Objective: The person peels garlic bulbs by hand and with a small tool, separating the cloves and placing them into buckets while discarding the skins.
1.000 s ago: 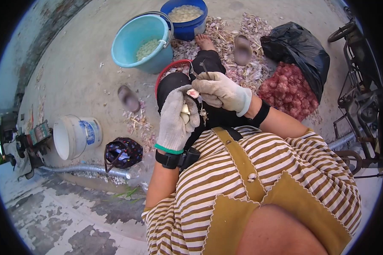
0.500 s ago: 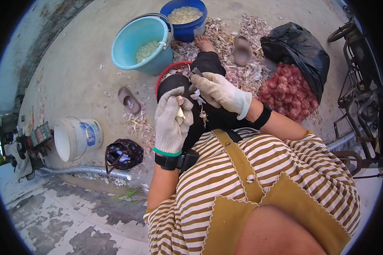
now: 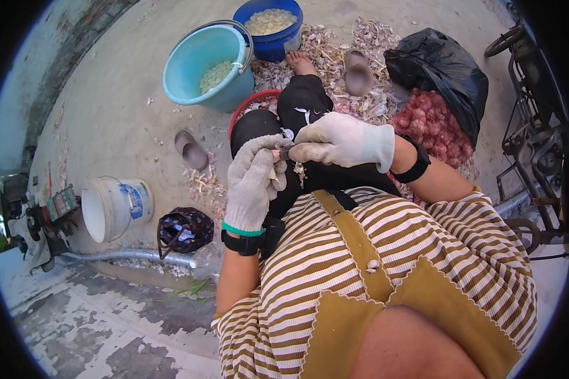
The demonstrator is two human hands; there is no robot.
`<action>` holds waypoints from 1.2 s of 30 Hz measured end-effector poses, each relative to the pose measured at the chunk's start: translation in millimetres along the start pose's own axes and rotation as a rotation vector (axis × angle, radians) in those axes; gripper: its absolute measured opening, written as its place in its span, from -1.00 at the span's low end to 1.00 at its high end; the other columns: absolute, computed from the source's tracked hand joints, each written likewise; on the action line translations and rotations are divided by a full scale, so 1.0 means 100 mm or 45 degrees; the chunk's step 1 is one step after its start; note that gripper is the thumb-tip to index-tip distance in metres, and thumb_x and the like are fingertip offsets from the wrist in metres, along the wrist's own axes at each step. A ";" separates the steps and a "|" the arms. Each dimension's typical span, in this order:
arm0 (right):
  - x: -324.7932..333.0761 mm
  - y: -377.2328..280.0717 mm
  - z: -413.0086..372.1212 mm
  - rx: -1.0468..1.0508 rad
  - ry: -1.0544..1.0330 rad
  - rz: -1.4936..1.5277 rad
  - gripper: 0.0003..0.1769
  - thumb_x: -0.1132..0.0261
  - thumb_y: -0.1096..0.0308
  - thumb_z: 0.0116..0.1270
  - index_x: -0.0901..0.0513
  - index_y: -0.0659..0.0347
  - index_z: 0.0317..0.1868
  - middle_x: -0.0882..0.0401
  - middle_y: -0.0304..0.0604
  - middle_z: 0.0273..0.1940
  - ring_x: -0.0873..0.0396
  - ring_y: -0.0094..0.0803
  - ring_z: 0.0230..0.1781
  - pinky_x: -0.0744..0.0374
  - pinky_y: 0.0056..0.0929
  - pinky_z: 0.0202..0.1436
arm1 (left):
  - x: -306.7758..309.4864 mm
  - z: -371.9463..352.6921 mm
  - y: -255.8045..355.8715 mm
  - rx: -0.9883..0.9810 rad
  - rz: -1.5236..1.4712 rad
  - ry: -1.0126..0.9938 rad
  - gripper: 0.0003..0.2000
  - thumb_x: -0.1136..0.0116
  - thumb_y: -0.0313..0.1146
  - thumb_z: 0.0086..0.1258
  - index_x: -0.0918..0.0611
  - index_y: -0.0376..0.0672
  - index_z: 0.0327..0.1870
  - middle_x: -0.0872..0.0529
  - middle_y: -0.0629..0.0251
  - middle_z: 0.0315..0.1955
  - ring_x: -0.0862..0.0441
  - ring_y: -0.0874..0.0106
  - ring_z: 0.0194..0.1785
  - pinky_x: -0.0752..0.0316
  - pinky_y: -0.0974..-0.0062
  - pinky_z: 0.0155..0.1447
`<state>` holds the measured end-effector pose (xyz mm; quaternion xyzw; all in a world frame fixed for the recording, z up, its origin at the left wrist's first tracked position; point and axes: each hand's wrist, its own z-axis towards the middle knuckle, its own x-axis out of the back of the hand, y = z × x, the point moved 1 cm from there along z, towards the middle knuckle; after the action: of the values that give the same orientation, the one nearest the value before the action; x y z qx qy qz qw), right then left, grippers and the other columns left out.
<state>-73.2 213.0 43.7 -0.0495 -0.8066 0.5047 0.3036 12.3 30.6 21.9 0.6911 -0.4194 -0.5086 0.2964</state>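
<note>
My left hand, in a white knit glove with a green cuff, is closed around garlic cloves, only partly visible between its fingers. My right hand, also gloved, pinches a small dark-bladed knife. Its blade meets the left fingertips at a clove there; most of the handle is hidden. White bits of garlic skin show just beyond the hands, over the black trousers. Under my knees is a red basin holding garlic skins, mostly covered by my legs.
Ahead stand a light-blue bucket and a dark-blue bucket, both holding peeled cloves. Garlic skins litter the floor. At right are a red net sack of garlic and a black bag. A white bucket lies left.
My right hand has turned and come down toward my left, bringing the knife from above to the left fingertips. Some white skin has come loose above the hands.
</note>
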 end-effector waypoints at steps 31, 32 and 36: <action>-0.02 0.18 -0.04 0.014 -0.120 0.927 -0.67 -0.24 0.12 0.41 -0.68 0.25 -0.30 -0.44 -0.39 -0.58 -0.25 -0.71 -0.66 -0.19 -0.63 -0.62 | -0.26 -0.18 0.09 -0.087 0.050 0.014 -0.68 -0.07 -0.49 0.44 -0.52 -0.24 0.20 -0.64 0.38 -0.29 -0.48 0.72 -0.44 -0.35 0.79 -0.39; 0.01 0.25 -0.03 -0.030 -0.122 0.832 -0.66 -0.25 0.11 0.41 -0.68 0.26 -0.29 -0.44 -0.39 -0.59 -0.28 -0.69 -0.65 -0.22 -0.61 -0.61 | -0.23 -0.16 0.09 -0.091 0.050 0.014 -0.68 -0.07 -0.49 0.44 -0.52 -0.24 0.20 -0.64 0.38 -0.29 -0.48 0.72 -0.44 -0.35 0.79 -0.39; -0.05 0.21 -0.02 -0.145 0.119 0.469 -0.62 -0.26 0.06 0.39 -0.68 0.28 -0.27 -0.43 -0.36 -0.60 -0.35 -0.65 -0.61 -0.33 -0.57 -0.56 | -0.01 -0.04 -0.05 -0.351 0.686 0.137 -0.66 -0.15 -0.51 0.37 -0.54 -0.22 0.17 -0.68 0.28 -0.30 -0.59 0.55 -0.36 -0.49 0.60 -0.31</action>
<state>-72.3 223.1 24.1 -0.2368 -0.7961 0.5026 0.2399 17.6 34.1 19.7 0.5341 -0.4983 -0.4264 0.5335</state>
